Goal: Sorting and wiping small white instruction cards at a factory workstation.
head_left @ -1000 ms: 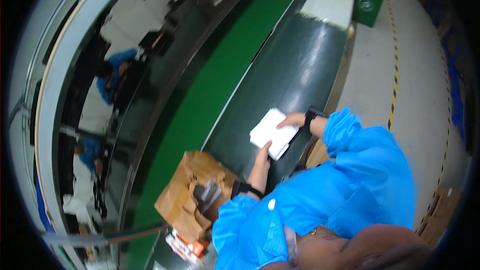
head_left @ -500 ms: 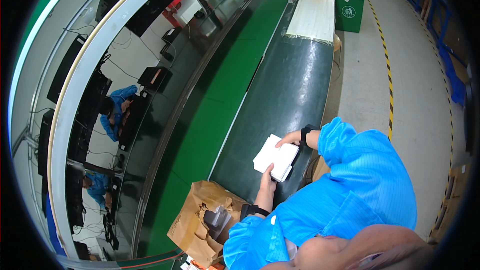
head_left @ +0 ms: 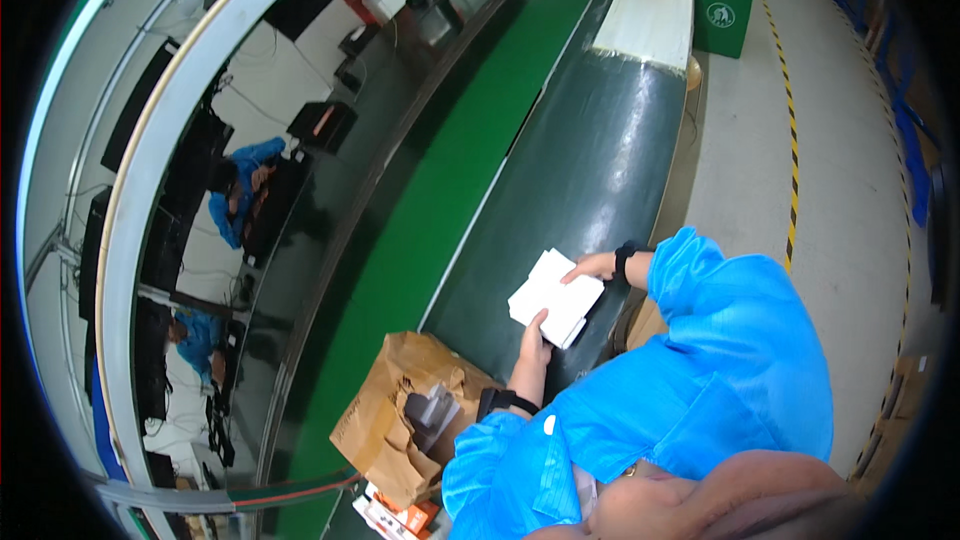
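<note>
A stack of flat white pieces (head_left: 558,302), like paper cards or folded leaflets, is held over the dark work surface (head_left: 590,170). Its layers are not squared up, and corners stick out on several sides. My left hand (head_left: 534,344) grips the near left edge with the thumb on top; the other fingers are hidden beneath. From the right, my right hand (head_left: 593,268) is closed on the far right edge, its fingers partly out of sight. Left of my left forearm sits an opened brown paper bag (head_left: 375,430) with clear and grey plastic pieces (head_left: 432,410) in its mouth.
Along the left of the work surface runs a green conveyor belt (head_left: 430,190). Beyond it, two people in blue (head_left: 232,195) sit at benches. A green bin (head_left: 722,20) stands far right. Orange-and-white boxes (head_left: 410,518) lie below the bag.
The head view has shifted slightly, so the background sits further right and higher. Both hands keep hold of the white stack, with little visible movement.
</note>
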{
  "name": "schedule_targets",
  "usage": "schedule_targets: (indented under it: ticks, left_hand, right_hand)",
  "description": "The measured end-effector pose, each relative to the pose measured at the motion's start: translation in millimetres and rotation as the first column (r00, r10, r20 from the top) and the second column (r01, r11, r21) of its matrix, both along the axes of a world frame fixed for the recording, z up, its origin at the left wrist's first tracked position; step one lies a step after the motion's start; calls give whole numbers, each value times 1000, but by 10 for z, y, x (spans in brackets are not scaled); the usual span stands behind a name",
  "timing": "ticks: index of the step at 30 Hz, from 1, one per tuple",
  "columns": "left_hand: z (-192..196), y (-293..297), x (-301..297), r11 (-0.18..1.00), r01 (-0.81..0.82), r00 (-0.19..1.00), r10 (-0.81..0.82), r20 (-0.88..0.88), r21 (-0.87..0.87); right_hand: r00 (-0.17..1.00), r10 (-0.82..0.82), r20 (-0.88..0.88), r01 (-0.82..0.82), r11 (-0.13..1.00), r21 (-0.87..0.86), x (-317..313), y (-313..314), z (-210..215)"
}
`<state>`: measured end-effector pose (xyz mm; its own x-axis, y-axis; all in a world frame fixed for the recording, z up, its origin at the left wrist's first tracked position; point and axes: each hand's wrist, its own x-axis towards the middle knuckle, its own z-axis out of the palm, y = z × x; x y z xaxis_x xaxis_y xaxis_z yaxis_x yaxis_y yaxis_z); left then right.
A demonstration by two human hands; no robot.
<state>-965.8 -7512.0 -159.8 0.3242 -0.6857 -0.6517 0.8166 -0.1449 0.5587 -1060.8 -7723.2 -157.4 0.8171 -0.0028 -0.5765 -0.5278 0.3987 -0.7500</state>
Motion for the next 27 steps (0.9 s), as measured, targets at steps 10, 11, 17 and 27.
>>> schedule_targets:
  ticks: [10,11,17,27]
  left_hand:
    - [531,192,-146,960,-250,962,233,-142,-124]
    - [586,259,-145,956,-255,962,235,-143,-144]
    - [1143,791,-219,914,-315,949,303,-84,-256]
    - [1659,2354,-216,889,-419,897,436,67,-184]
  right_hand:
    - [929,-348,125,238,821,519,-343,-47,-435]
    - [909,-394,138,255,785,565,-386,-25,-353]
    - [909,-410,77,290,754,590,-369,-55,-449]
    - [906,-395,151,244,780,577,-444,-93,-615]
